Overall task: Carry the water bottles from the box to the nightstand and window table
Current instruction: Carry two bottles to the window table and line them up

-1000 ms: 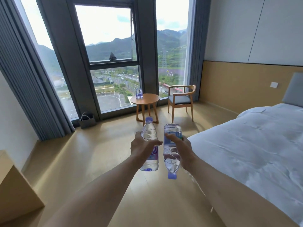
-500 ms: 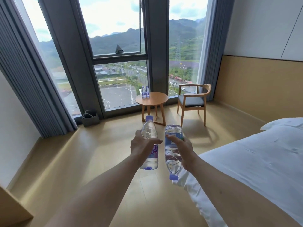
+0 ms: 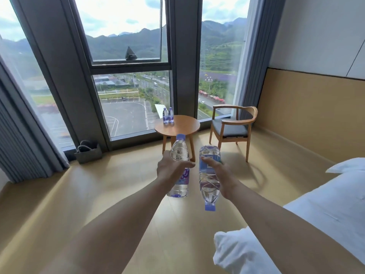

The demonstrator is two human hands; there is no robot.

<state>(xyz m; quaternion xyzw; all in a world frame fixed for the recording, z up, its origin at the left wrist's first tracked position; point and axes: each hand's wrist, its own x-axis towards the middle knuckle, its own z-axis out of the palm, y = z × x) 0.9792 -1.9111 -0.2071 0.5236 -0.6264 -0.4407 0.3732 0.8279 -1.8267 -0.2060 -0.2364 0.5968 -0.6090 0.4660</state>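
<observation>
My left hand (image 3: pixel 171 168) grips a clear water bottle (image 3: pixel 179 153) with a purple label, upright, cap up. My right hand (image 3: pixel 220 173) grips a second water bottle (image 3: pixel 207 182) upside down, its purple cap pointing at the floor. Both are held out in front of me above the wooden floor. Ahead by the window stands a small round wooden table (image 3: pixel 183 128). Two small water bottles (image 3: pixel 167 115) stand together at its far left edge.
A wooden armchair (image 3: pixel 234 128) with a grey seat stands right of the table. The white bed (image 3: pixel 325 210) fills the lower right. A grey basket (image 3: pixel 88 152) sits on the floor by the window. Grey curtains (image 3: pixel 17 139) hang at left.
The table, chair and window have grown larger and nearer in view. Both hands keep the same grip on their bottles. More of the bed corner shows at the lower right.
</observation>
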